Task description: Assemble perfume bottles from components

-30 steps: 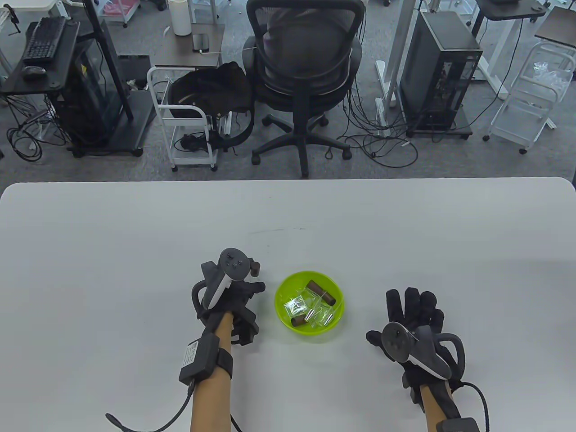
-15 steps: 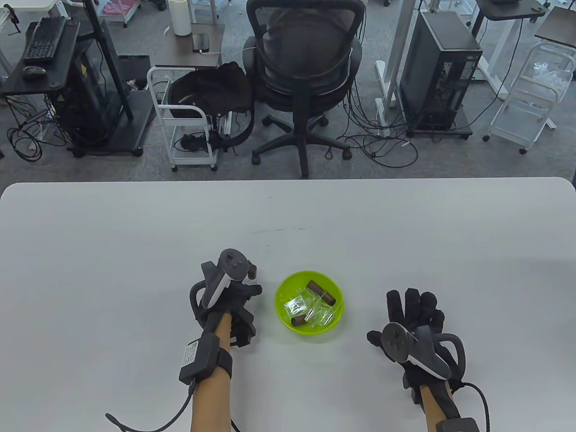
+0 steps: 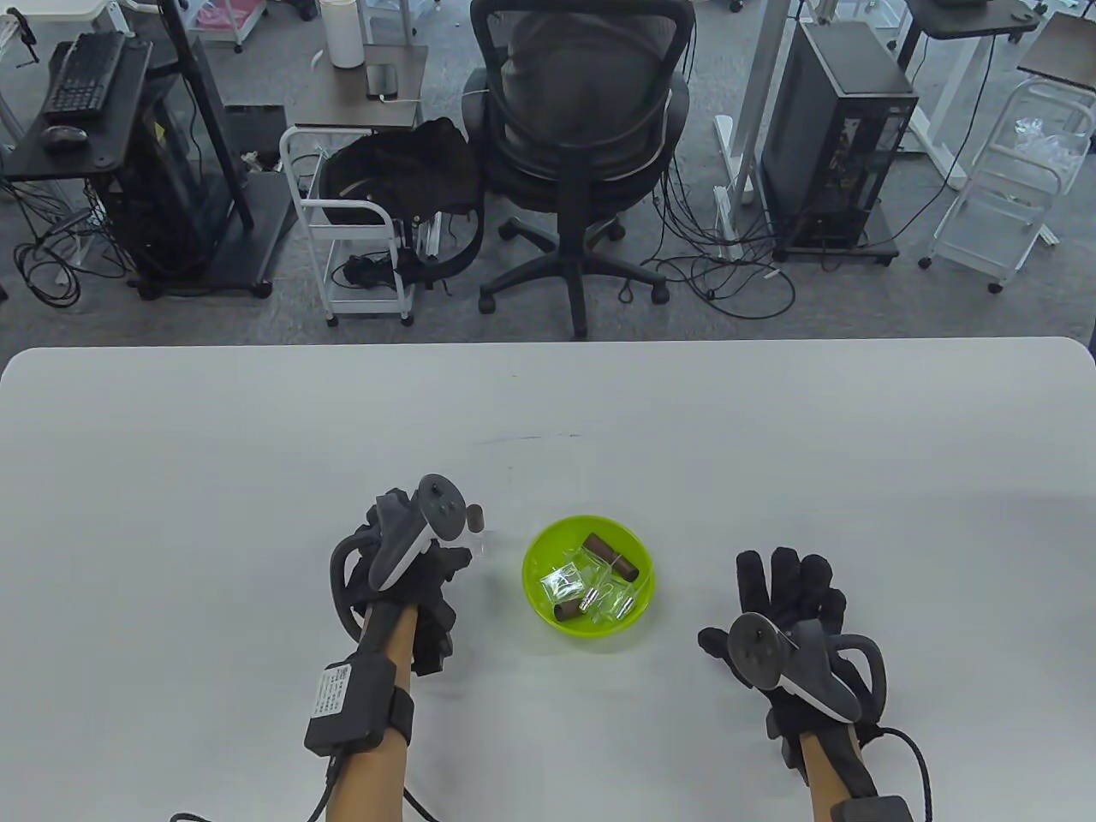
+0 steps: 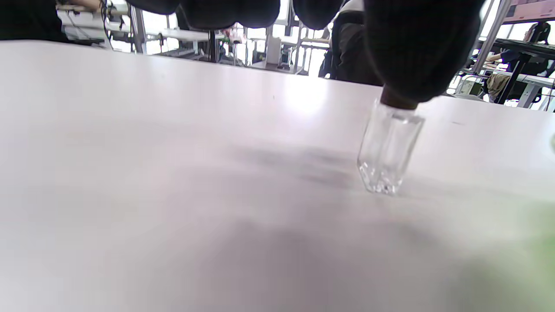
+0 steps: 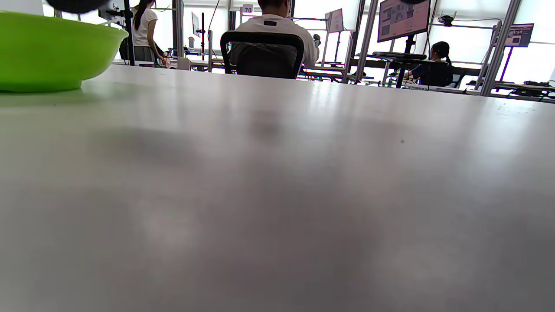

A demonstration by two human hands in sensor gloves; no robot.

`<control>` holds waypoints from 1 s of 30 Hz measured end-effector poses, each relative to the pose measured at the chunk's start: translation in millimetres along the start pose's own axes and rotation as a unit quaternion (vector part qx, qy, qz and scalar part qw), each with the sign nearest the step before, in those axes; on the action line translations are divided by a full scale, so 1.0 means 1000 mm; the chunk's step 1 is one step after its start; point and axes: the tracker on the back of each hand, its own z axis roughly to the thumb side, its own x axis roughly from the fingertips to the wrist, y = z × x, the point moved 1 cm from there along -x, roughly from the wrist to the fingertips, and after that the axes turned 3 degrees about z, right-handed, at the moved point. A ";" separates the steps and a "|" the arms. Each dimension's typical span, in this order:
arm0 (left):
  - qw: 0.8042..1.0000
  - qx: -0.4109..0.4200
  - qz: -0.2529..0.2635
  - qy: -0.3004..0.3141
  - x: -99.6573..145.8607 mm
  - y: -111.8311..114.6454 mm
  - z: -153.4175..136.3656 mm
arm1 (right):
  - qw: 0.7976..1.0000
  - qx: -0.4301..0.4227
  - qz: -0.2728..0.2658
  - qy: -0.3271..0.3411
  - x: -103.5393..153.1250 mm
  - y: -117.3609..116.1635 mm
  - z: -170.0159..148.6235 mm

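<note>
My left hand (image 3: 402, 565) pinched the brown cap (image 4: 396, 102) of the glass bottle (image 4: 388, 156); I judged setting it squarely upright on the bench (image 3: 257, 479) mattered before letting go.

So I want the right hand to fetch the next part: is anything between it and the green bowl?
Nothing visible. The right hand rests flat on the table, and only bare tabletop lies between it and the green bowl on its left, as the right wrist view also shows.

Lime-green bowl (image 3: 538, 599); brown caps (image 3: 623, 563) inside; clear glass bottle (image 4: 388, 154), brown cap; black gloves; white table (image 3: 771, 445).
</note>
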 end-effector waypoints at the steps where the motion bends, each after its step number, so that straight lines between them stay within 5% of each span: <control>1: 1.000 -0.012 0.014 0.012 0.007 -0.007 0.005 | 1.000 0.000 -0.001 0.001 0.000 0.000 0.000; 7: 0.992 -0.073 0.045 0.092 0.037 -0.019 0.051 | 1.000 0.002 -0.004 0.003 0.000 0.000 0.001; 16: 0.972 -0.163 0.022 0.168 0.050 0.026 0.121 | 1.000 -0.002 -0.003 0.002 0.002 0.000 -0.002; 30: 0.969 -0.192 -0.009 0.153 0.044 0.049 0.141 | 1.000 -0.005 -0.002 0.004 0.002 0.000 -0.001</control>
